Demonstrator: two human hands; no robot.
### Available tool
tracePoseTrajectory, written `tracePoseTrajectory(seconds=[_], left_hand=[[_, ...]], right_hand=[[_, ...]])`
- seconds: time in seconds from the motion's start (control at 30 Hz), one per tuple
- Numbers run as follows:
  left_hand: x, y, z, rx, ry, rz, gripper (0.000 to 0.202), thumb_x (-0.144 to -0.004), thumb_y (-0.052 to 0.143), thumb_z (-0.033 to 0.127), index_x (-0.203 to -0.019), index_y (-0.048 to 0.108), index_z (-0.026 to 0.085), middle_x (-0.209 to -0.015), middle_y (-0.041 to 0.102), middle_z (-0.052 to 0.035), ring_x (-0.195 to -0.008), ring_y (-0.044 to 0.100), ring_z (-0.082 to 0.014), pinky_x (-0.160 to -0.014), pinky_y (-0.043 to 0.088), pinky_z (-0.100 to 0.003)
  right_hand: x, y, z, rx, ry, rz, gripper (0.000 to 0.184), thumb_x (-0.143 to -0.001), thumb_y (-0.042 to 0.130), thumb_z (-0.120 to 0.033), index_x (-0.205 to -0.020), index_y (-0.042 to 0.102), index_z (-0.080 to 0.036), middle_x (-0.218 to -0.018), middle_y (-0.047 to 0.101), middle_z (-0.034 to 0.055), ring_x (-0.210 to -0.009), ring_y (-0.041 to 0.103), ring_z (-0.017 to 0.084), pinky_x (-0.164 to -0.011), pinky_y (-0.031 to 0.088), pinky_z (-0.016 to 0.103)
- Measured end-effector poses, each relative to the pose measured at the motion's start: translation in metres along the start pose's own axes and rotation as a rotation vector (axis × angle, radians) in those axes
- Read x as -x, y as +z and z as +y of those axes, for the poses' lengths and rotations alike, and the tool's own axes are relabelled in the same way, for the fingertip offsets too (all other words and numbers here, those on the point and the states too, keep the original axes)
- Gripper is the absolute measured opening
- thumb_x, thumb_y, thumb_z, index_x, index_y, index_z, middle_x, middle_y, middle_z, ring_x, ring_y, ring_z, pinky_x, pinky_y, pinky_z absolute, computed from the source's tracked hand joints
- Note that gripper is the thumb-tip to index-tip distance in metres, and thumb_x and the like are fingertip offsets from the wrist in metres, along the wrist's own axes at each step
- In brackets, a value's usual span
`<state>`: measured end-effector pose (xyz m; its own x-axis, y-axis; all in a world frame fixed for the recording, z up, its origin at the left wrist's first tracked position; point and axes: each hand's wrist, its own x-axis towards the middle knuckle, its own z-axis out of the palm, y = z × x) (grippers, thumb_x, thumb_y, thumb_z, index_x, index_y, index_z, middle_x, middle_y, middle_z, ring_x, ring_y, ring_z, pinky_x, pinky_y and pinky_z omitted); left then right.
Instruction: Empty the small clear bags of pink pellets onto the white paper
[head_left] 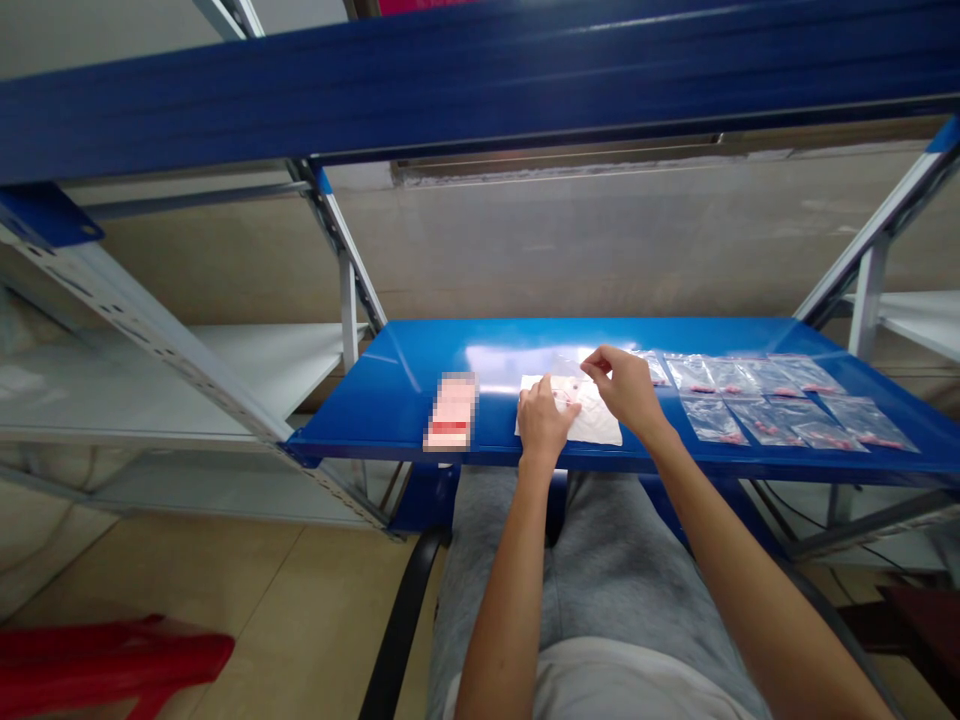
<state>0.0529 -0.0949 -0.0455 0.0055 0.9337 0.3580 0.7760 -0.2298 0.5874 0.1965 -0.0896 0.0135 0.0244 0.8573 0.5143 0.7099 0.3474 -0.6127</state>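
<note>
A white sheet [600,430], of paper or cloth, lies near the front edge of the blue shelf top. My left hand [544,418] rests on its left part, fingers apart and thumb pointing right. Beyond and partly over the sheet is a clear plastic bag [568,368], hard to see in the glare. My right hand [626,388] is closed in a pinch at the bag's edge, above the sheet's right side. Small dark or reddish bits show between the hands, too small to name.
Several clear bags with small red pieces [776,400] lie in two rows at the right. A blurred-out pink and white item [452,412] lies left. A blue beam [480,90] crosses above; metal uprights [150,320] flank the shelf. A red plastic object [112,655] stands lower left.
</note>
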Motion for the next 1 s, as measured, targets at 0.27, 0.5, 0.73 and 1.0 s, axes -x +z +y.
tracePoseTrajectory(seconds=[0.27,0.5,0.73,1.0], left_hand=[[-0.001,0.002,-0.002,0.006,0.003,0.007,0.061,-0.082,0.079,0.034,-0.137,0.058,0.017,-0.128,0.071,-0.0121,-0.116,0.063,-0.0302,-0.101,0.048,-0.040],[0.000,0.001,-0.001,0.023,0.000,0.012,0.061,-0.083,0.079,0.035,-0.137,0.058,0.016,-0.125,0.072,-0.0130,-0.116,0.064,-0.0297,-0.101,0.048,-0.040],[0.000,0.001,-0.001,0.031,-0.003,0.029,0.061,-0.085,0.079,0.036,-0.138,0.056,0.016,-0.128,0.070,-0.0146,-0.119,0.063,-0.0291,-0.100,0.049,-0.039],[0.000,0.000,0.000,0.020,0.026,0.047,0.058,-0.084,0.079,0.033,-0.136,0.057,0.019,-0.127,0.070,-0.0126,-0.116,0.062,-0.0296,-0.101,0.047,-0.040]], right_hand=[[0.004,0.001,0.001,-0.014,0.019,-0.041,0.013,-0.093,0.056,-0.031,-0.092,0.063,-0.019,-0.082,0.072,0.0062,-0.074,0.065,0.021,-0.070,0.045,0.031],[0.031,0.013,0.014,-0.160,0.133,-0.072,0.033,-0.094,0.059,-0.047,-0.112,0.061,-0.019,-0.087,0.073,0.0067,-0.072,0.070,0.022,-0.071,0.050,0.033],[0.058,0.026,0.026,-0.181,0.194,-0.002,0.031,-0.094,0.055,-0.047,-0.104,0.065,-0.020,-0.084,0.074,0.0074,-0.073,0.072,0.024,-0.070,0.051,0.035],[0.059,0.026,0.024,-0.100,0.165,0.028,0.024,-0.092,0.052,-0.037,-0.100,0.067,-0.020,-0.081,0.074,0.0081,-0.076,0.070,0.026,-0.073,0.050,0.035]])
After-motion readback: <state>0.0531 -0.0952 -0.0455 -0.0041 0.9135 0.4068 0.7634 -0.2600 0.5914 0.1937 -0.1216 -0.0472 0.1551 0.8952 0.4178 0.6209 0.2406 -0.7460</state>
